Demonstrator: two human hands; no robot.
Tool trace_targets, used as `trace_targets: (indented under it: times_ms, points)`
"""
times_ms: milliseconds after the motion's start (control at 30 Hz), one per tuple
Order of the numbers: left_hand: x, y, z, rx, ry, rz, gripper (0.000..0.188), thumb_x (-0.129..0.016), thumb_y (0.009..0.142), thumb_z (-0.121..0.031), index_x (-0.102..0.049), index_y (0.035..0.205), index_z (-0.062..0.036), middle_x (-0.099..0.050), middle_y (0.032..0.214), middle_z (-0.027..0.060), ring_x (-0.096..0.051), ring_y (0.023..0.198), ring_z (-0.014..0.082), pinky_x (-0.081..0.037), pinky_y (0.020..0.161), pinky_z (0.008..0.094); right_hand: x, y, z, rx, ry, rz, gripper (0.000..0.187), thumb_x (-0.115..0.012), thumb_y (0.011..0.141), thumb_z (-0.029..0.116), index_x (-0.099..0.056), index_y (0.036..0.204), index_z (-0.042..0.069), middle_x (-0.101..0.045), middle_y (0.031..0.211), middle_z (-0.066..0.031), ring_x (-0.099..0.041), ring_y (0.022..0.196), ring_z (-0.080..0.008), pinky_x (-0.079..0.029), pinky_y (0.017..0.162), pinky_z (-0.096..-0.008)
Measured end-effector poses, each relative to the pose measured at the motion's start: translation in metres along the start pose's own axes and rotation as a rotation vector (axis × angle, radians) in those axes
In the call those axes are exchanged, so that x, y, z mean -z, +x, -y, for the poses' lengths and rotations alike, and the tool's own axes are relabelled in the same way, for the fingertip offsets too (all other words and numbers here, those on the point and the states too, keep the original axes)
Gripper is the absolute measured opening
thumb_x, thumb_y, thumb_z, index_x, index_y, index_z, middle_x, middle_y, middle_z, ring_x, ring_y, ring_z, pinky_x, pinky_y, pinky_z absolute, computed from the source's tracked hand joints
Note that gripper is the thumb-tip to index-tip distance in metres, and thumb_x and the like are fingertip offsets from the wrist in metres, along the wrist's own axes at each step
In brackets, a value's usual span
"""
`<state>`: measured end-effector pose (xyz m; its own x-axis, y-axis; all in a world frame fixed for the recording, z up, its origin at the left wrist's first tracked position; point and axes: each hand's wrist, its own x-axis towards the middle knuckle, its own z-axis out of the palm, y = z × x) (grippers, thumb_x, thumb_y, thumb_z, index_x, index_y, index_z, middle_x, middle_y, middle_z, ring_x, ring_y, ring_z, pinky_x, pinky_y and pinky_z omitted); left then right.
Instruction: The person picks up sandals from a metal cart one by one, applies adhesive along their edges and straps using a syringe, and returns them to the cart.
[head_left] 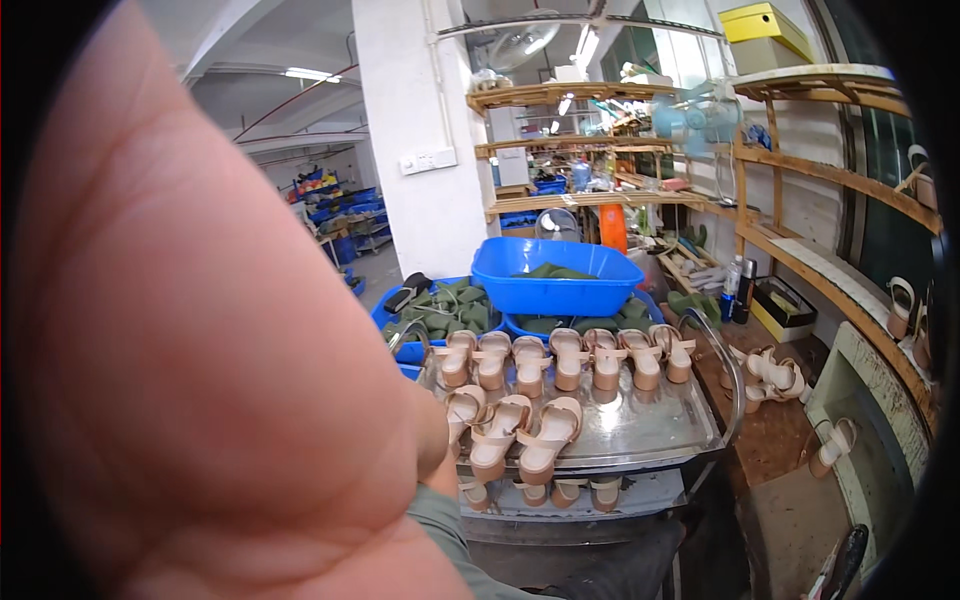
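Note:
A hand, by its place my left hand (240, 370), fills the left side of the picture very close up. Its fingers cannot be made out, nor whether it holds anything. My right hand does not show. Beyond the hand stands a metal trolley (640, 425) with beige block-heeled sandals (550, 437) in two rows on its top tray. Several more sandals (535, 493) sit on its lower shelf. Part of the front row is hidden behind the hand. Below it shows grey-green cloth (440, 525).
Behind the trolley stand a blue tub (555, 293) and other blue tubs holding dark green pieces. Sandals (775, 375) lie on the brown surface at right, near a machine (870, 430) with a sandal on it. Wooden shelves (830, 170) line the wall beside a white pillar (405, 130).

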<state>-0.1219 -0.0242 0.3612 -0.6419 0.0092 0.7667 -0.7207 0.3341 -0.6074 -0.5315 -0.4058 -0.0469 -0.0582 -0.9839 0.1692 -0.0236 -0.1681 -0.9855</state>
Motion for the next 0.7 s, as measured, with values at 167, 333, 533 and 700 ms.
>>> trace_targets:
  times_ms: [167, 333, 533, 700]
  points:
    - [0.021, 0.022, -0.022, -0.050, 0.084, -0.001, 0.059, -0.053, 0.083, -0.026, -0.032, 0.134, -0.0029, -0.037, 0.136, 0.0162, -0.037, 0.125, 0.0332, -0.025, 0.107, 0.0432, 0.012, -0.001, -0.007, -0.007, 0.155, 0.040, 0.030, -0.054, 0.085, 0.008, -0.057, 0.114, 0.000, -0.057, 0.087, -0.0039, -0.045, 0.067, -0.0141, -0.037, 0.057, -0.0282]
    - [0.045, 0.008, -0.029, -0.112, 0.054, -0.118, 0.060, -0.052, 0.084, -0.027, -0.031, 0.135, -0.0030, -0.036, 0.137, 0.0162, -0.036, 0.126, 0.0333, -0.024, 0.107, 0.0434, 0.037, -0.034, 0.004, -0.110, 0.104, -0.056, 0.025, -0.052, 0.086, 0.006, -0.057, 0.110, 0.000, -0.055, 0.078, -0.0037, -0.045, 0.062, -0.0132, -0.036, 0.052, -0.0273]
    - [-0.077, -0.034, -0.032, 0.000, -0.177, -0.297, 0.060, -0.051, 0.084, -0.027, -0.029, 0.136, -0.0031, -0.034, 0.138, 0.0163, -0.035, 0.127, 0.0334, -0.023, 0.108, 0.0436, 0.034, 0.015, -0.061, -0.060, 0.458, -0.015, 0.047, -0.053, 0.089, 0.017, -0.039, 0.132, 0.004, -0.062, 0.105, -0.0061, -0.045, 0.054, -0.0046, -0.035, 0.045, -0.0180]
    - [-0.132, -0.063, -0.018, 0.118, -0.318, -0.347, 0.061, -0.049, 0.085, -0.027, -0.027, 0.137, -0.0032, -0.033, 0.139, 0.0163, -0.034, 0.127, 0.0335, -0.022, 0.108, 0.0438, 0.034, 0.008, -0.039, -0.098, 0.602, -0.083, 0.045, -0.053, 0.088, 0.012, -0.041, 0.131, 0.004, -0.062, 0.095, -0.0061, -0.045, 0.048, -0.0041, -0.033, 0.038, -0.0187]
